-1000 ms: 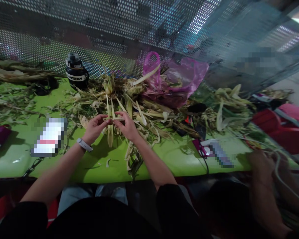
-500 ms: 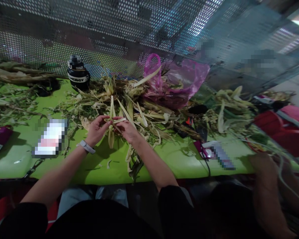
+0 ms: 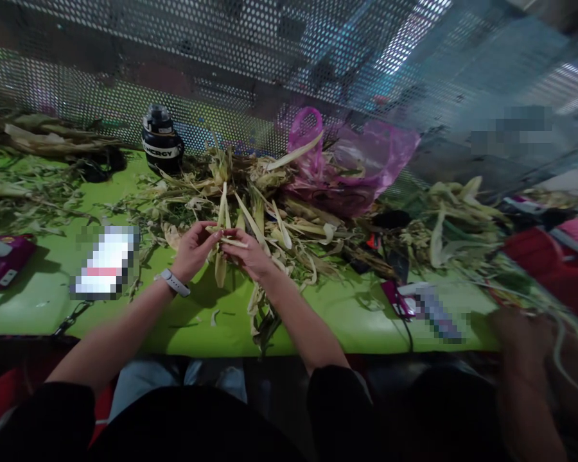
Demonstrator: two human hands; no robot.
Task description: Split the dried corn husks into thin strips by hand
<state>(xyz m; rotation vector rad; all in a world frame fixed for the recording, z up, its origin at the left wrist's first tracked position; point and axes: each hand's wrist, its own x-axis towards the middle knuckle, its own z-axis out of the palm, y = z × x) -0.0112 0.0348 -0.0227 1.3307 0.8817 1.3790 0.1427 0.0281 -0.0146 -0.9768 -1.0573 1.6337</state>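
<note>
My left hand [image 3: 192, 250] is closed, its thumb and fingers pinching pale corn husk strips where they cross. From the right, my right hand [image 3: 250, 258] meets it fingertip to fingertip, closed on the same strips. One husk strip [image 3: 220, 273] hangs down between the hands, and a paler strip [image 3: 236, 243] lies across the right fingers. Longer pieces run up toward a tied-looking husk bundle [image 3: 219, 168] in the pile behind. The fingertips partly hide how the strips cross. A white wristband [image 3: 176, 283] is around my left wrist.
Dried husks and leaves [image 3: 298, 224] cover the green table [image 3: 173, 327]. Behind them stand a black bottle [image 3: 162, 141] and a pink plastic bag [image 3: 356, 186]. Blurred phones [image 3: 106, 260] lie at both sides. At right rests another person's arm [image 3: 527, 359].
The whole view has shifted slightly, so the table's things appear farther right. My fingers have moved closer together at the crossing of the husk strips, still holding them.
</note>
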